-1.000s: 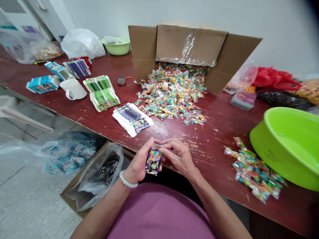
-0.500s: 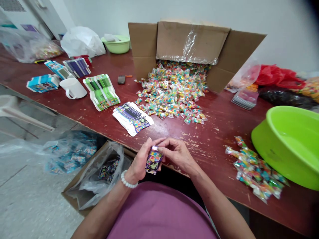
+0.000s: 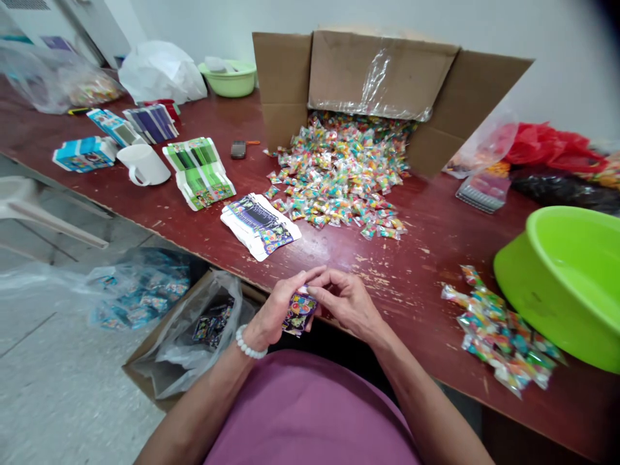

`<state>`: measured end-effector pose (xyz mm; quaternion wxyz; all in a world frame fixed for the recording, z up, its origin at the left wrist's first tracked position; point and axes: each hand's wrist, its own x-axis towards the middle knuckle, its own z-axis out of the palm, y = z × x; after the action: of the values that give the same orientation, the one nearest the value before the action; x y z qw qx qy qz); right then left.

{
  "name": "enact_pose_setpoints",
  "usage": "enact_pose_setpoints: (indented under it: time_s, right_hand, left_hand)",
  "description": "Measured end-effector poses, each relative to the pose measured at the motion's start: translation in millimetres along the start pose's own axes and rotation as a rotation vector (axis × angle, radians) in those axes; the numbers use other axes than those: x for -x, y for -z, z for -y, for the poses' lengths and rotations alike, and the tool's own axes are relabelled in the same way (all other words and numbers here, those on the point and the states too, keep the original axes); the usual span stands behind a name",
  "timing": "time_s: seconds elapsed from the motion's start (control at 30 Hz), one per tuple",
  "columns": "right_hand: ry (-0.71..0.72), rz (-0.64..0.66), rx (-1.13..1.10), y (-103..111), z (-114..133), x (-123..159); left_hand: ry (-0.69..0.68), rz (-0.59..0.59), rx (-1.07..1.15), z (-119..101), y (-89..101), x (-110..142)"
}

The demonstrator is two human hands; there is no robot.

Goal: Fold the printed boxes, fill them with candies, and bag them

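A small purple printed box [image 3: 298, 312] is held upright at the near edge of the dark red table [image 3: 411, 278]. My left hand [image 3: 276, 309] wraps round its left side, fingers closed on it. From the right, my right hand [image 3: 346, 303] pinches the box's top end with thumb and fingers. A stack of flat purple box blanks [image 3: 259, 224] lies just beyond the hands. A small heap of colourful wrapped candies [image 3: 498, 336] sits to the right of my right arm.
A tipped cardboard carton [image 3: 387, 77] spills a big candy pile [image 3: 339, 177] at centre back. A lime basin [image 3: 566, 284] stands right. Green blanks [image 3: 201, 171], a white mug [image 3: 143, 165] and blue boxes [image 3: 84, 155] lie left. A bag-lined carton [image 3: 194, 336] sits on the floor.
My right fingers have pressed down on the box's top end, and the box sits a little lower and more tilted in my left hand. The view has shifted slightly.
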<state>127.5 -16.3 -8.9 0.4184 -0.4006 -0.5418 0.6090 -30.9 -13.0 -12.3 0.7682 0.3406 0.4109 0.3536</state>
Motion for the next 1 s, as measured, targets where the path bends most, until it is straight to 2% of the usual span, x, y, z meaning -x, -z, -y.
enact_pose_setpoints:
  time_s: [0.07,0.2,0.3,0.37,0.43,0.53,0.6,0.67,0.73,0.8,0.83,0.9,1.0]
  right_hand:
    - [0.067,0.034,0.132,-2.3,-2.2,5.3]
    - [0.309,-0.032,0.586,-10.8,-12.7,14.6]
    - [0.377,0.007,0.833,-17.5,-18.5,13.9]
    - [0.408,-0.011,0.965,-23.4,-20.5,9.4]
    - [0.441,-0.021,1.026,-31.6,-22.3,3.4]
    - [0.481,0.034,0.998,-45.1,-25.4,-7.6]
    - [0.496,0.137,0.912,-49.1,-27.2,-18.8]
    - [0.51,0.189,0.821,-44.6,-28.9,-36.7]
    - [0.495,0.084,0.79,-31.5,-31.4,-62.0]
    - [0.4,-0.144,0.828,-15.1,-35.2,-91.2]
    - [0.331,-0.231,0.873,-8.0,-37.6,-105.2]
    - [0.17,-0.328,0.98,0.7,-42.9,-128.0]
    - [-0.003,-0.389,1.091,-0.6,-51.0,-145.2]
  left_hand:
    - [-0.007,-0.012,0.055,-1.8,-0.1,0.9]
    - [-0.027,-0.08,0.23,-2.3,2.3,-1.0]
    - [-0.08,-0.131,0.251,-0.6,6.3,-2.3]
    - [-0.147,-0.209,0.242,0.6,9.2,-2.0]
    - [-0.178,-0.281,0.241,1.2,12.5,0.0]
    - [-0.151,-0.32,0.25,0.5,22.9,8.2]
    - [-0.151,-0.358,0.218,-0.3,37.9,18.7]
    - [-0.172,-0.449,0.106,0.1,61.4,33.0]
    - [-0.202,-0.609,-0.114,2.6,92.0,48.3]
    - [-0.24,-0.831,-0.416,7.4,123.5,60.9]
    - [-0.23,-0.892,-0.559,10.2,137.1,65.2]
    - [-0.196,-0.912,-0.705,15.3,156.0,69.0]
    - [-0.205,-0.836,-0.737,18.1,160.6,64.3]
